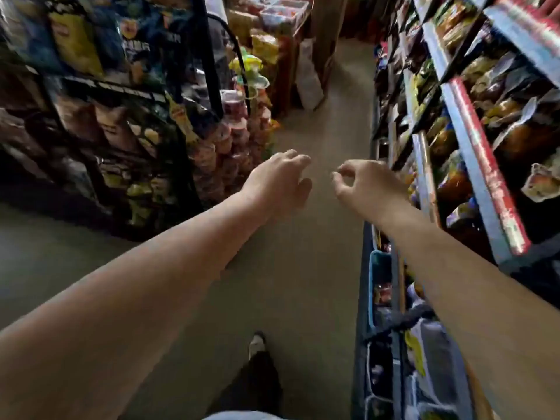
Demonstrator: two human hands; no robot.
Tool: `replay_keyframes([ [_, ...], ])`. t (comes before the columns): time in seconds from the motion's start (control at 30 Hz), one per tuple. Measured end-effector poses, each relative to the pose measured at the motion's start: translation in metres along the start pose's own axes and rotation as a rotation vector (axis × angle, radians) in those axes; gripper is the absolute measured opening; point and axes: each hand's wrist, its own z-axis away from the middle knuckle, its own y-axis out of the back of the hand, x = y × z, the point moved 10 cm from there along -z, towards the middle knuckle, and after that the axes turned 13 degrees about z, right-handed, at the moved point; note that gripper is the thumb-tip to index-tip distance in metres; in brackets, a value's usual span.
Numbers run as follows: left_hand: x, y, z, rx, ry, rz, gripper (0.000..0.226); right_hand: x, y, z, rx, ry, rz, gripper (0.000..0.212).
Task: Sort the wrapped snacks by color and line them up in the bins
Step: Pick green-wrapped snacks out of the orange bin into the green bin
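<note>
Forearms (151, 283) outstretched, right fingers (353, 166) curl near the shelved snacks (454, 183).

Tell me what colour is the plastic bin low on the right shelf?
Light blue; the small plastic bin shows best in the head view.
</note>
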Motion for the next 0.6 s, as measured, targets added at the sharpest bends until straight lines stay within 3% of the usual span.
replay_keyframes([
  [0.23, -0.122, -0.117, -0.054, -0.189, 0.211, 0.072, 0.052, 0.023, -0.139, -0.082, -0.234, -0.07, -0.173, 0.03],
  [0.4, -0.195, -0.149, -0.128, -0.275, 0.31, 0.106, 0.059, 0.046, -0.169, -0.168, -0.298, -0.166, -0.18, 0.038],
  [0.6, -0.222, -0.174, -0.274, -0.349, 0.268, 0.129, 0.058, 0.102, -0.189, -0.261, -0.339, -0.325, -0.181, 0.042],
])
